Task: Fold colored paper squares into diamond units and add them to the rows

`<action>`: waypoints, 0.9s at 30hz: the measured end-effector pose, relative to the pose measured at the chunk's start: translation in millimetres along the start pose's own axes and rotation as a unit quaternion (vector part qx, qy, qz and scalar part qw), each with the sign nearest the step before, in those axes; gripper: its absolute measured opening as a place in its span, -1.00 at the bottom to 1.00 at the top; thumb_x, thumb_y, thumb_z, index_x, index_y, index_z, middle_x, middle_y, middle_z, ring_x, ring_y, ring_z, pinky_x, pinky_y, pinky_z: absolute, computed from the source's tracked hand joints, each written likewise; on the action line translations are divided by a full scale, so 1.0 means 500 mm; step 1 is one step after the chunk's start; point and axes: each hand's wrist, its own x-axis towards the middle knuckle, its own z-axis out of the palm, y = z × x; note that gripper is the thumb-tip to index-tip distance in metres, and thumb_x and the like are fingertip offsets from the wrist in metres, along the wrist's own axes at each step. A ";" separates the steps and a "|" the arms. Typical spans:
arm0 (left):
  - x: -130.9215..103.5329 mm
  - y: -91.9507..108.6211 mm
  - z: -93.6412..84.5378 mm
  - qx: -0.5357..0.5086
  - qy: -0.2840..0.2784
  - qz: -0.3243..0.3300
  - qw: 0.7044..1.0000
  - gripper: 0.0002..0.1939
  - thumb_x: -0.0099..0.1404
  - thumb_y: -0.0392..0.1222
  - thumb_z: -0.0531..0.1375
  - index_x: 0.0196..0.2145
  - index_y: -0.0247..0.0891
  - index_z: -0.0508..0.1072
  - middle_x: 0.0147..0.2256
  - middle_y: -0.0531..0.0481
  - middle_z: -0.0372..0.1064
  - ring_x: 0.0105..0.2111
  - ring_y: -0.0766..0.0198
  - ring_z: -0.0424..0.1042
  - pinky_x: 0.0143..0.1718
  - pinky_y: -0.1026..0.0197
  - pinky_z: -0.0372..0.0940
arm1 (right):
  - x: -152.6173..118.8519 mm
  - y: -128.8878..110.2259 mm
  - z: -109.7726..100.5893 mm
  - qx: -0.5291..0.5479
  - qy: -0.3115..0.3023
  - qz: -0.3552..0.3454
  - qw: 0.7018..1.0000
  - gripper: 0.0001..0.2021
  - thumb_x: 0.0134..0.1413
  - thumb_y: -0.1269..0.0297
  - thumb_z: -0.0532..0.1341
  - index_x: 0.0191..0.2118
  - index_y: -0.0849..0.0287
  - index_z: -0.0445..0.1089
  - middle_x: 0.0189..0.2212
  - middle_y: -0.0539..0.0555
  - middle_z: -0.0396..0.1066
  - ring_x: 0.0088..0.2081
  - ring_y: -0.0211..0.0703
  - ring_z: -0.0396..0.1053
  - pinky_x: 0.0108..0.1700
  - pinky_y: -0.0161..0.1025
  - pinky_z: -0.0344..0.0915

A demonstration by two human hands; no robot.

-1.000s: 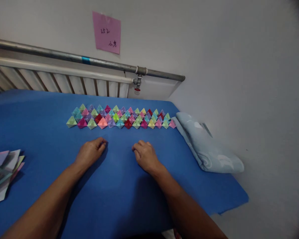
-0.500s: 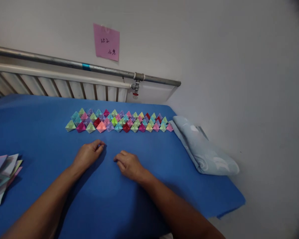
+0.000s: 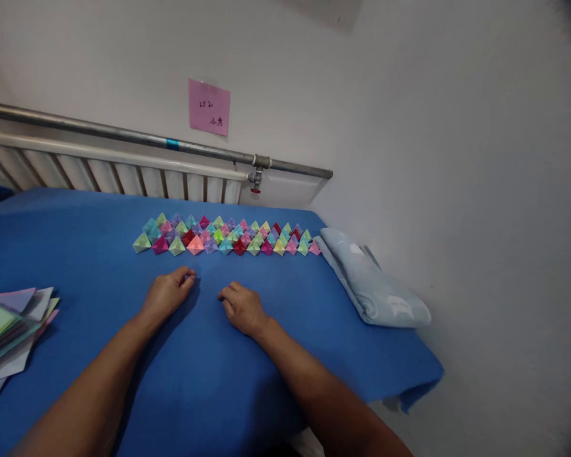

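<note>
Pink note [image 3: 209, 111] above metal pipe [image 3: 124, 134]; radiator [image 3: 130, 181] below; folded blanket [image 3: 374, 285].

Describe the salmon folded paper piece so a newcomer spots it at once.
On the blue cloth, find the band of folded paper pieces. In its front row, just beyond the left hand, is the salmon piece, fourth from the left. Its orange-pink sets it apart from the pale green neighbour on its left and the lavender one on its right.

The head camera looks forward and down over a nearby blue surface [image 3: 209, 355]
</note>
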 end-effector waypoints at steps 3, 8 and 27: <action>-0.003 -0.002 0.000 -0.009 -0.001 0.002 1.000 -0.62 0.27 -0.07 -0.01 -0.15 -0.24 0.52 -0.29 -0.10 0.56 -0.30 0.10 0.50 -0.27 0.19 0.26 | -0.001 -0.001 -0.001 -0.005 0.022 0.008 1.000 -0.73 0.09 0.54 0.13 -0.14 0.13 0.43 -0.14 0.07 0.38 -0.11 -0.20 0.35 -0.08 -0.31 0.26; -0.004 -0.006 0.003 -0.017 -0.002 0.007 1.000 -0.66 0.28 -0.10 0.00 -0.19 -0.22 0.52 -0.33 -0.07 0.56 -0.33 0.13 0.50 -0.28 0.20 0.27 | -0.002 0.001 0.000 0.005 0.049 0.006 0.999 -0.71 0.01 0.61 0.11 -0.21 0.14 0.43 -0.18 0.07 0.37 -0.11 -0.19 0.34 -0.06 -0.31 0.27; -0.046 0.002 -0.027 -0.017 0.083 0.001 0.996 -0.78 0.26 -0.30 0.11 -0.21 -0.21 0.54 -0.27 -0.09 0.55 -0.23 0.19 0.50 -0.19 0.24 0.29 | 0.023 0.026 0.008 0.108 0.068 -0.031 0.991 -0.74 -0.04 0.46 0.00 -0.35 0.09 0.40 -0.29 0.07 0.39 -0.20 -0.11 0.40 -0.10 -0.18 0.33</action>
